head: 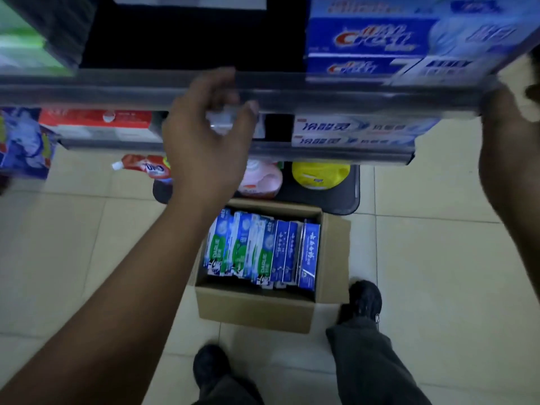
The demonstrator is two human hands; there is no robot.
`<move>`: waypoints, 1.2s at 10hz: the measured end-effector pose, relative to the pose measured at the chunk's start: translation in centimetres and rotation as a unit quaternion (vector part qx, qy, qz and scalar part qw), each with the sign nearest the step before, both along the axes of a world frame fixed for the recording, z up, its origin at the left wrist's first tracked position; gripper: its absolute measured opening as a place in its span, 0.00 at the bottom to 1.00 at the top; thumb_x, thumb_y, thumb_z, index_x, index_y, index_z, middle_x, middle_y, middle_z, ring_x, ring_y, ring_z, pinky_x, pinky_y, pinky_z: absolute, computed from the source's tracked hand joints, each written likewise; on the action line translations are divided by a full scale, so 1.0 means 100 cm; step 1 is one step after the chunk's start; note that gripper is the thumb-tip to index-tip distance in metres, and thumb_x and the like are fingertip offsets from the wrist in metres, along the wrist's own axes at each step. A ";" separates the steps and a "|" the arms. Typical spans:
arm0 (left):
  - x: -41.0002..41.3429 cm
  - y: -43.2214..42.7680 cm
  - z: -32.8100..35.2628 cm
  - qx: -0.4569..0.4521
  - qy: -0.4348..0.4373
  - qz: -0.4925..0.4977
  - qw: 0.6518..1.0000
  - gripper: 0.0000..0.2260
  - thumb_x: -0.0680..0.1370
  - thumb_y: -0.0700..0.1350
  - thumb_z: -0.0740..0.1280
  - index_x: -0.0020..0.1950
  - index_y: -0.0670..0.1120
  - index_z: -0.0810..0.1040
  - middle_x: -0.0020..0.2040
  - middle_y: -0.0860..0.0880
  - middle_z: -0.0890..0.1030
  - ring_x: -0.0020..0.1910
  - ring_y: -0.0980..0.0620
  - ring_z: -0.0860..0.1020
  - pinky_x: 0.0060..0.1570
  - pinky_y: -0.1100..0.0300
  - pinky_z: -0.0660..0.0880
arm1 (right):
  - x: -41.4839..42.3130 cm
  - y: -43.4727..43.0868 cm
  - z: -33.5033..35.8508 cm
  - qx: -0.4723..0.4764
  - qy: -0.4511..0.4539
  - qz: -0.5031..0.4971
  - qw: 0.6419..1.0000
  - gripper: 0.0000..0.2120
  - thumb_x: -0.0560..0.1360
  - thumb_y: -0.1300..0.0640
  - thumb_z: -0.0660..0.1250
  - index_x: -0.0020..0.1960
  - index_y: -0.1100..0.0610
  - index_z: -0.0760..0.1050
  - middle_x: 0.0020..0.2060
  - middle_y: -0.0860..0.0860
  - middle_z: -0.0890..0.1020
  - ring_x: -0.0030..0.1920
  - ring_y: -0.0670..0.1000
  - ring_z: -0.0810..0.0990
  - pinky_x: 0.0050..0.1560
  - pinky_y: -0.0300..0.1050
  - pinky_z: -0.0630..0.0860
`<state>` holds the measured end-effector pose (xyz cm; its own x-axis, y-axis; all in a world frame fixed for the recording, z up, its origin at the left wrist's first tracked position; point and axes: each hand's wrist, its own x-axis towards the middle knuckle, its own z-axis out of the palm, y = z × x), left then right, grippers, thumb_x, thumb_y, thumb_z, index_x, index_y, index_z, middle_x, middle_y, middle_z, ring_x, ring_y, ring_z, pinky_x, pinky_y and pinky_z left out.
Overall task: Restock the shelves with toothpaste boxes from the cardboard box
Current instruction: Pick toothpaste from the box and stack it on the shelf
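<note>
Cardboard box sits open on the tiled floor straight below the left hand. Its flaps are out of the way and the toothpaste boxes stand on end in a tight row, green-and-white ones on the side under that hand and blue ones beyond them, probably so that each can be lifted out by its top. The left hand is raised in front of the shelf rail, thumb and curled fingers closed around a pale box. This looks like the end of a toothpaste carton, though blur hides its print. Just past the thumb lies a dark gap on the lower shelf, next to stacked white-and-blue cartons laid lengthwise with their faces outward. The carton is likely held by its end so it can slide in the same way. Above the hand, blue Crest cartons fill the upper shelf. The right hand is up at the far end of the rail, apparently steadying against it. The frame edge cuts it off, so I cannot tell whether its fingers grip or only rest there. Judging by the full row below, most of the restocking is still to do.
</note>
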<state>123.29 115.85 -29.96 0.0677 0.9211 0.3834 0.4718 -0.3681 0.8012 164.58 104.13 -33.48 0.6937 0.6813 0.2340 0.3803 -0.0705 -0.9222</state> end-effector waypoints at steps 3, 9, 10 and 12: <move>-0.146 -0.123 -0.172 -0.429 0.120 0.048 0.894 0.18 0.72 0.49 0.78 0.59 0.53 0.78 0.43 0.52 0.83 0.43 0.50 0.83 0.46 0.55 0.78 | -0.299 -0.102 -0.053 -0.190 0.090 0.028 0.977 0.26 0.72 0.62 0.74 0.64 0.40 0.73 0.47 0.44 0.83 0.46 0.51 0.83 0.48 0.52 0.82; -0.031 -0.202 -0.323 -0.431 0.237 -0.099 0.865 0.20 0.78 0.58 0.70 0.64 0.46 0.78 0.55 0.45 0.80 0.52 0.43 0.80 0.49 0.50 0.78 | -0.322 -0.178 -0.230 -0.460 0.235 0.042 0.855 0.21 0.75 0.62 0.72 0.65 0.48 0.74 0.46 0.47 0.84 0.38 0.38 0.82 0.31 0.27 0.71; 0.008 -0.212 -0.335 -0.475 0.240 -0.140 0.835 0.28 0.78 0.64 0.67 0.69 0.46 0.74 0.61 0.44 0.79 0.59 0.43 0.79 0.57 0.47 0.78 | -0.305 -0.181 -0.236 -0.467 0.223 0.044 0.854 0.21 0.75 0.60 0.72 0.65 0.48 0.74 0.46 0.46 0.84 0.39 0.35 0.81 0.32 0.24 0.70; 0.038 -0.218 -0.344 -0.550 0.177 -0.056 0.814 0.28 0.78 0.56 0.72 0.71 0.42 0.70 0.65 0.42 0.76 0.62 0.41 0.77 0.56 0.51 0.76 | -0.296 -0.190 -0.239 -0.482 0.236 0.037 0.843 0.20 0.77 0.58 0.72 0.67 0.48 0.73 0.47 0.45 0.84 0.41 0.34 0.81 0.31 0.26 0.72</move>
<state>127.10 94.03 -64.33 0.1014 0.6739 -0.7318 0.7576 0.4245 0.4959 134.97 85.17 -57.38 0.5015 0.4428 -0.7432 0.0238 -0.8658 -0.4998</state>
